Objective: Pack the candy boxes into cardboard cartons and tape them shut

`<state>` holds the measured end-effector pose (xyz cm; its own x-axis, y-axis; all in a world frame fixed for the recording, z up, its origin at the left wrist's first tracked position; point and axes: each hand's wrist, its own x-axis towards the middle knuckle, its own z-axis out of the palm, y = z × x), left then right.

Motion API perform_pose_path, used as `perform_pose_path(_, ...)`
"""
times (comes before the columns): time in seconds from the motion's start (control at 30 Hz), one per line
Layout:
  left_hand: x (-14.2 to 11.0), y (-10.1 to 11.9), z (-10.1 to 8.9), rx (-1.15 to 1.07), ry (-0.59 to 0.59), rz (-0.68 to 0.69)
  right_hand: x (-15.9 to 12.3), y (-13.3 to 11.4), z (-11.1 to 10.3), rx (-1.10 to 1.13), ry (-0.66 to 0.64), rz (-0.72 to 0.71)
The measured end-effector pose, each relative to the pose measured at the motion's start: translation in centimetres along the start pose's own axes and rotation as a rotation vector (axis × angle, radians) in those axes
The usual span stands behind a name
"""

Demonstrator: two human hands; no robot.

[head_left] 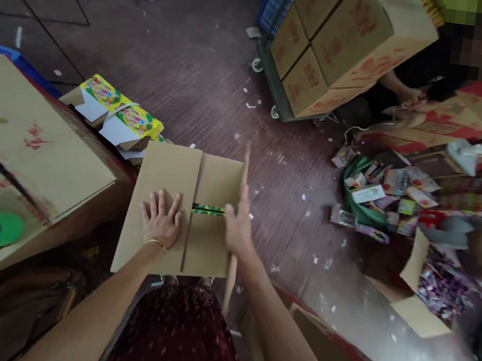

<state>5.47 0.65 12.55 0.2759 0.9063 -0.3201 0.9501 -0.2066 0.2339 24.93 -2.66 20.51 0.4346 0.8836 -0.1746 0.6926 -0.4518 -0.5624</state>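
Observation:
Right in front of me stands a brown cardboard box (209, 247) with its left flap folded down and its right flap (229, 288) sticking up. Between the inner flaps, a narrow gap shows a strip of green and yellow packaging (208, 210). My left hand (162, 220) lies flat on the left flap with its fingers spread; a thin gold bracelet is on that wrist. At the right flap, my right hand (239, 225) touches or nearly touches it, fingers extended and slightly blurred.
Left are large cartons (45, 119), a green cap (7, 232) and yellow printed boxes (117, 108). A trolley (271, 84) with stacked cartons stands ahead. At right, a person's hand (409, 96), a green bag (350, 189) of small packets and an open carton (416, 268) of purple wrappers. Paper scraps litter the floor.

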Motion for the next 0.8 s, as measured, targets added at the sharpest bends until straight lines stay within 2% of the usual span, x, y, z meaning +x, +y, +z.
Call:
perform_pose_path(0.07, 0.1, 0.0, 0.1, -0.003, -0.007, -0.012, -0.4, -2.0, 5.7, -0.097, -0.097, 0.016)
perform_pose_path(0.1, 0.1, -0.1, 0.1, -0.004, -0.008, -0.014, -0.6, -2.8, 7.9, -0.148, -0.156, -0.002)
perform_pose_path(0.13, 0.1, -0.1, 0.2, -0.003, -0.005, -0.012, -0.8, -3.3, 9.4, -0.201, -0.186, -0.005)
perform_pose_path(0.2, -0.1, -0.1, 0.2, 0.002, 0.016, 0.002, -1.0, -3.5, 10.7, -0.274, -0.206, -0.024)
perform_pose_path(0.4, 0.0, -0.4, 0.0, 0.014, 0.058, 0.018, -1.5, -1.5, 9.4, -0.299, -0.188, -0.114)
perform_pose_path(0.53, 2.9, 0.4, -0.5, -0.013, 0.029, 0.191, -1.3, -1.3, 10.1, -0.307, -0.188, -0.103)
perform_pose_path(0.67, 6.2, 2.1, -1.0, -0.014, -0.056, 0.381, -0.6, -0.9, 10.7, -0.255, -0.182, -0.097)
perform_pose_path(0.73, 6.9, 2.7, -1.0, 0.000, -0.093, 0.403, -1.2, 0.2, 10.0, -0.202, -0.186, -0.097)
perform_pose_path(0.8, 7.1, 3.0, -0.8, 0.016, -0.108, 0.391, -3.2, 2.2, 8.6, -0.157, -0.136, -0.017)
